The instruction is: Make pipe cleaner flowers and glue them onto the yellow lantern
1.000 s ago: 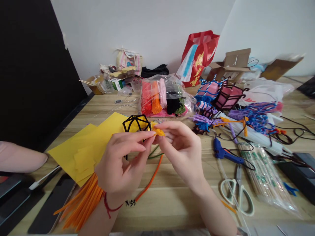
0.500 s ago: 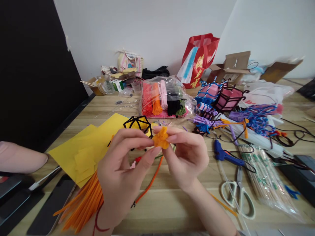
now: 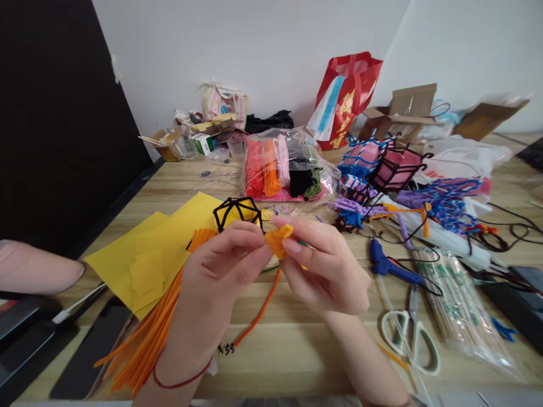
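My left hand [image 3: 214,282] and my right hand [image 3: 326,268] meet over the wooden table [image 3: 292,339], both pinching a small coiled orange pipe-cleaner piece [image 3: 276,238]. The thumbs and forefingers of both hands are closed on it. A loose orange pipe cleaner [image 3: 258,314] trails down onto the table below the hands. Just behind my left fingers stands a black wire dome frame [image 3: 237,212] on yellow paper sheets [image 3: 148,254]. A bundle of orange pipe cleaners [image 3: 148,333] lies under my left wrist, which wears a red string.
A blue glue gun [image 3: 388,265], scissors [image 3: 409,336] and a bag of sticks [image 3: 456,305] lie to the right. A clear bag of coloured pipe cleaners [image 3: 284,167], pink and blue lantern shapes [image 3: 382,164], a red bag [image 3: 343,96] and boxes sit behind. Another person's arm [image 3: 38,268] rests at the left.
My hands have turned the orange piece and drawn closer together; the right fingers now cover more of it. The view shifted slightly, showing more of the orange bundle.
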Action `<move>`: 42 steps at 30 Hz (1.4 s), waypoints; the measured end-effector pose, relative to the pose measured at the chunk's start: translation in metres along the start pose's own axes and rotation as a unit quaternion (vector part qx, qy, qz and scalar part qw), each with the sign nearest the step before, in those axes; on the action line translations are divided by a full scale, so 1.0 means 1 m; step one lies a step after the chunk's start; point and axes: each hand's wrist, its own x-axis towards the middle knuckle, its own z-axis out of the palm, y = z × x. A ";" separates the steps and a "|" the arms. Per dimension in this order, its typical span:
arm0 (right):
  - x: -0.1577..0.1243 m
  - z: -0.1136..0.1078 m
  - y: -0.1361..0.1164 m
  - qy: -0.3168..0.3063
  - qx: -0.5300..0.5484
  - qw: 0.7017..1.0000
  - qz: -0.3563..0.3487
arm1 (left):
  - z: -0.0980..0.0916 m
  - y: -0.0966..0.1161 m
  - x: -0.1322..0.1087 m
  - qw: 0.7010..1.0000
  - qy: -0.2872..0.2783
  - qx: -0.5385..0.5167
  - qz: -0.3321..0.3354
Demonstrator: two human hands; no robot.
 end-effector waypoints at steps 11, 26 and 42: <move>-0.002 0.001 -0.006 0.001 -0.021 0.999 0.041 | 0.008 -0.002 -0.005 0.900 0.109 0.300 0.297; 0.012 -0.006 -0.019 -0.028 -0.004 0.985 0.169 | -0.034 -0.010 0.003 0.666 -0.014 0.537 0.518; 0.014 -0.001 -0.021 0.021 0.261 0.901 0.346 | -0.015 0.006 0.002 0.720 0.040 0.476 0.503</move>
